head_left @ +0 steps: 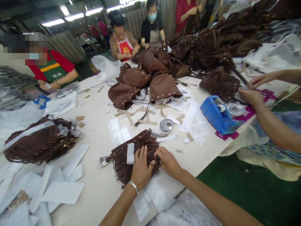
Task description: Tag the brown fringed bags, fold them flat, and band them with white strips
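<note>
Laying left hand [141, 166] flat on fringed brown handbag [121, 160], lower centre of frame; curling right hand [169, 161] at its right edge, can't tell if pinching. Likely handling soft, floppy, light; gripping best by eyeleted rim [124, 144].

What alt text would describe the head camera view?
A person's left hand rests on a fringed brown bag while the right hand touches its edge. More brown bags pile farther back on the pale table, with co-workers around.
</note>
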The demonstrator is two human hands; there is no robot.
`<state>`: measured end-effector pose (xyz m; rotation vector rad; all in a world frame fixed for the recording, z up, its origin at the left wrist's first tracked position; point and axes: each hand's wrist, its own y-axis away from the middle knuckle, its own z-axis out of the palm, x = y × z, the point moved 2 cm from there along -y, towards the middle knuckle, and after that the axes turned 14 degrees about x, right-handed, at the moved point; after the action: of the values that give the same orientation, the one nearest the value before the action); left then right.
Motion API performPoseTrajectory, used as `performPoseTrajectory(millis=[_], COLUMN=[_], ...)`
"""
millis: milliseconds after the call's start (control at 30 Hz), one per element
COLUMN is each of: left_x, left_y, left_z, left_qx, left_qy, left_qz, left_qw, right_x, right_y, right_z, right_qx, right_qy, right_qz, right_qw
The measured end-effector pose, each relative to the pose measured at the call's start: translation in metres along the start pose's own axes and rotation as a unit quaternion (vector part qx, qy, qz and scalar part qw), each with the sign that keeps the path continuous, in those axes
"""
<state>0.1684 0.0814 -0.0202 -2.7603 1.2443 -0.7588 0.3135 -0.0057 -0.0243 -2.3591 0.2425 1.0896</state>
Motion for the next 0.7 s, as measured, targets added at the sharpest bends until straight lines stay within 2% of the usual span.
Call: performPoseTrajectory(millis=[100,200,267,333,367,400,500,600,700], left_x=[0.011,0.026,0.033,0.031,0.027,0.021,-0.006,-0.03,-0.045], left_y=[-0.005,-0.033,-0.064,-0.1,-0.118,-0.133,-0.165,-0.171,-0.168], left_z=[-0.017,-0.058,-0.084,-0.096,-0.095,-0.088,-0.052,-0.018,-0.002], left_qx=[-0.032,-0.074,-0.052,0.001,0.028,0.029,-0.036,-0.086,-0.103], left_qy=[-0.025,-0.023,-0.036,-0.077,-0.107,-0.135,-0.168,-0.15,-0.12], left_qz=[-0.007,0.012,0.013,-0.008,-0.032,-0.054,-0.099,-0.115,-0.122], left_qw=[0.999,0.997,0.998,0.997,0.993,0.989,0.98,0.978,0.98], right_x=[0.005,0.008,0.008,0.007,0.007,0.007,0.008,0.008,0.009], right_y=[-0.005,-0.003,-0.001,0.001,0.002,0.003,0.007,0.01,0.01], right_z=[-0.003,-0.003,-0.001,0.001,0.001,0.002,0.001,0.001,0.002], right_qx=[-0.018,-0.002,0.005,0.009,0.013,0.02,0.055,0.059,0.035], right_qy=[0.001,-0.004,-0.009,-0.014,-0.016,-0.018,-0.013,0.006,0.025], right_qz=[-0.021,-0.01,-0.004,-0.005,-0.006,-0.005,0.033,0.091,0.101], right_qw=[1.0,1.0,1.0,1.0,1.0,1.0,0.998,0.994,0.994])
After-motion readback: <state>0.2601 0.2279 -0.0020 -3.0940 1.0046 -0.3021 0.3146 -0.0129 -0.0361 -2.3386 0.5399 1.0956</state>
